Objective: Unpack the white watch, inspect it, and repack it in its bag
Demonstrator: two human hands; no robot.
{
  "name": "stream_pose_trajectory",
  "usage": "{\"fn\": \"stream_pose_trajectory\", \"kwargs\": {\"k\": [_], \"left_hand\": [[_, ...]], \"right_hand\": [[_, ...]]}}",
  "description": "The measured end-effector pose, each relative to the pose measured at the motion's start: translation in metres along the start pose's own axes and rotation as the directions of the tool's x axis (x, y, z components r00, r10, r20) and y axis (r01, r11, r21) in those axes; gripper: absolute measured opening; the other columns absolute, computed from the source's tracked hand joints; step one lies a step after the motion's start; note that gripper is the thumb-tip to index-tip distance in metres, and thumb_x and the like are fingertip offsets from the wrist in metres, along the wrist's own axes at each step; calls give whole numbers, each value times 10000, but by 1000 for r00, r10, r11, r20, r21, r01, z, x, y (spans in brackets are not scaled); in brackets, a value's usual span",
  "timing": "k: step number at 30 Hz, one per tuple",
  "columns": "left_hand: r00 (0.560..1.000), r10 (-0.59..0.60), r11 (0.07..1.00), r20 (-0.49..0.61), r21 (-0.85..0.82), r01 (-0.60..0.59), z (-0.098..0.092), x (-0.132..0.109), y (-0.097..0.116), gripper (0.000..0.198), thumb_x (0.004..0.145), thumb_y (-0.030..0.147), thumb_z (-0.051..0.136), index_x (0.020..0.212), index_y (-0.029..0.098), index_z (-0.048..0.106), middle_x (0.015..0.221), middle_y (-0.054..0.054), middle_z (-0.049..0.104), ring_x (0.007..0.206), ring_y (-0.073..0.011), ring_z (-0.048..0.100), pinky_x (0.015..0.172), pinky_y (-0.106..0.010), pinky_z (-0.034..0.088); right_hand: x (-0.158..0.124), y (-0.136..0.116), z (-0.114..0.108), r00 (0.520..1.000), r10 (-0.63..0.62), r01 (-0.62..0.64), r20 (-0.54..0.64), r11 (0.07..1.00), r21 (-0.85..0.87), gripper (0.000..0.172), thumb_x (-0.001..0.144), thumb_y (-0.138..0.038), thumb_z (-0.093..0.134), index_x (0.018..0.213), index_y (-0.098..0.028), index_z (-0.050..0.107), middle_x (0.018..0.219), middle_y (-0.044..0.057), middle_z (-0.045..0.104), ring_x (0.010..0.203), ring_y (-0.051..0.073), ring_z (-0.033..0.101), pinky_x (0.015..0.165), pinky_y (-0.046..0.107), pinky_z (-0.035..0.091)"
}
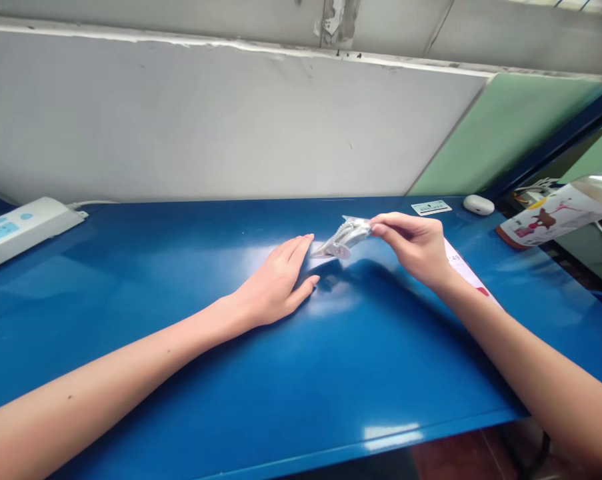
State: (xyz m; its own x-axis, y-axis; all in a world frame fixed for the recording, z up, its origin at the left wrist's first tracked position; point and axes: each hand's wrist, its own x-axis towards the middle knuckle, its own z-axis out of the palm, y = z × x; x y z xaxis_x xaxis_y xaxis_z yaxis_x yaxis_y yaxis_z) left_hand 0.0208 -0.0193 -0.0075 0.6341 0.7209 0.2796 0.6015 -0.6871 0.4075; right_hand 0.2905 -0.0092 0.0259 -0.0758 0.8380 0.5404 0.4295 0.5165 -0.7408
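Observation:
A small clear plastic bag [348, 238] with a pale, shiny content hangs tilted just above the blue table [261, 413]. I cannot make out what is inside it. My right hand [415, 245] pinches the bag's right end between thumb and fingertips. Flat on the table to the left lies my left hand [281, 280], its fingers stretched out and its thumb apart. The left fingertips are close to the bag's lower left end; whether they touch it cannot be made out.
Partly behind my right wrist lies a phone [473, 277] with a lit screen. Further back are a card [431, 207] and a white earbud case [479, 205]. A labelled bottle [555, 213] lies at the right. A white power strip [28, 230] sits far left, and a wall panel [221, 120] rises behind.

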Motion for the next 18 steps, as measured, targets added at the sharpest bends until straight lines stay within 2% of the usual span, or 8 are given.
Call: {"fn": "stream_pose_trajectory", "kwargs": {"k": [2,4,7,11,14,18], "left_hand": [[1000,-9,1000,-6,0,9,1,-1,-1,704,992,411,493,1557,89,225,1565,-252,380,1473,-358,353,1181,-554,357],[1000,-20,1000,-9,-6,20,1,-2,-1,792,966,430,544,1575,93,166,1579,-257,351,1482,-361,337,1184,-548,353],[1000,-8,1000,-23,-22,7,0,-2,0,937,916,449,628,1596,121,74,1612,-251,287,1501,-356,299,1195,-536,339],[997,81,996,4,-33,-81,-5,0,3,1068,863,474,696,1608,182,-11,1661,-215,174,1531,-356,213,1206,-540,313],[990,135,990,39,-38,-134,-7,1,4,1118,815,506,740,1610,206,14,1670,-199,155,1533,-372,196,1212,-559,289],[986,132,991,101,-48,-128,-8,3,5,1015,808,559,731,1576,159,201,1592,-219,350,1479,-383,331,1184,-558,336]], "right_hand": [[2,-4,0,996,86,-85,-39,996,26,104,878,-313,710,839,-236,769,793,10,761,746,200,700,719,349,584],[2,-5,2,988,157,-156,-17,987,45,151,882,-350,703,832,-219,760,754,13,737,690,181,661,671,332,571],[0,-2,6,966,247,-252,77,965,69,201,883,-384,696,872,-194,762,779,30,740,680,169,644,641,313,560],[-7,4,17,924,314,-344,218,932,113,248,896,-398,672,977,-182,762,913,65,775,760,197,693,677,336,581],[-13,7,23,899,336,-379,280,918,117,251,904,-382,657,1015,-179,755,994,86,785,841,233,727,728,374,604],[-17,6,26,880,334,-380,338,922,78,278,919,-369,635,1087,-173,737,970,90,791,847,253,744,758,412,619]]}}
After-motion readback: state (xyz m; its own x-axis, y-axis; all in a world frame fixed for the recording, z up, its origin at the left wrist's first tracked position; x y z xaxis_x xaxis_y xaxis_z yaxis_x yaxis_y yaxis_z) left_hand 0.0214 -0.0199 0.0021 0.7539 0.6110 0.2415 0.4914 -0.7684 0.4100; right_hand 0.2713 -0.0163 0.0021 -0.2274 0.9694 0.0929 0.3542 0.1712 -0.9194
